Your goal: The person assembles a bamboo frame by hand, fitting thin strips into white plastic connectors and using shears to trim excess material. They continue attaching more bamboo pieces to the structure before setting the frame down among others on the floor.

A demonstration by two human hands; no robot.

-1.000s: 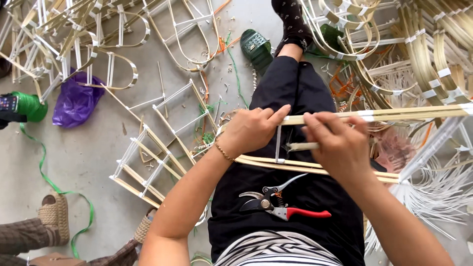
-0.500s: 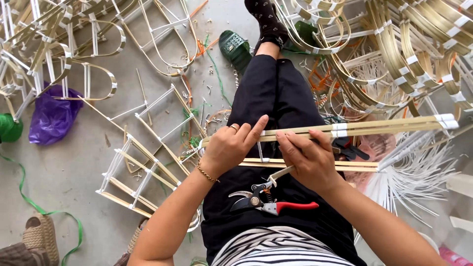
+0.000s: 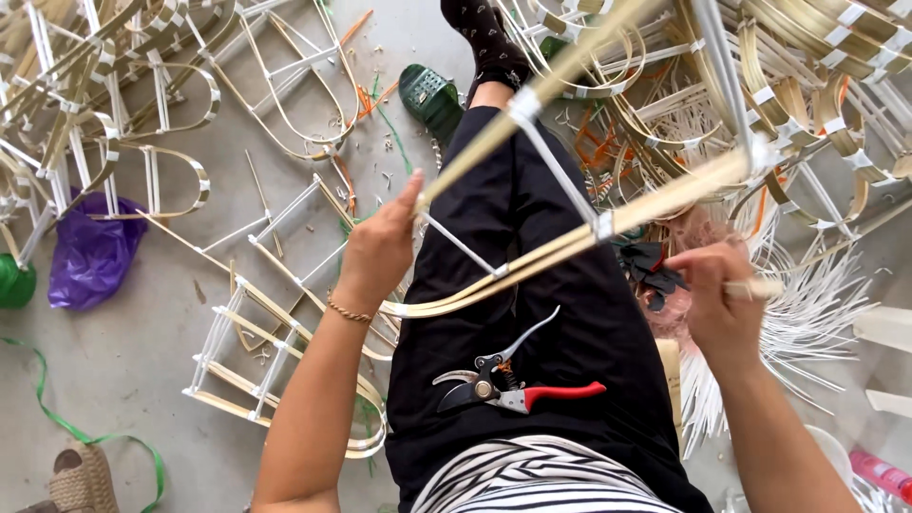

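Head view showed my left hand [image 3: 380, 249] with its grip closed on the bamboo frame [image 3: 570, 249], raised tilted above my lap. My right hand [image 3: 720, 302] gripped a pale strip [image 3: 760, 287] beside it. Red-handled pruning shears [image 3: 518, 388] lay on my lap.

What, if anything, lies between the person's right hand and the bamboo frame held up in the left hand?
Nothing visible. The right hand, pinching a short pale stick, sits just below the bamboo frame, with only open air between them. The left hand already grips the frame's end. The pruning shears rest lower, on the lap.
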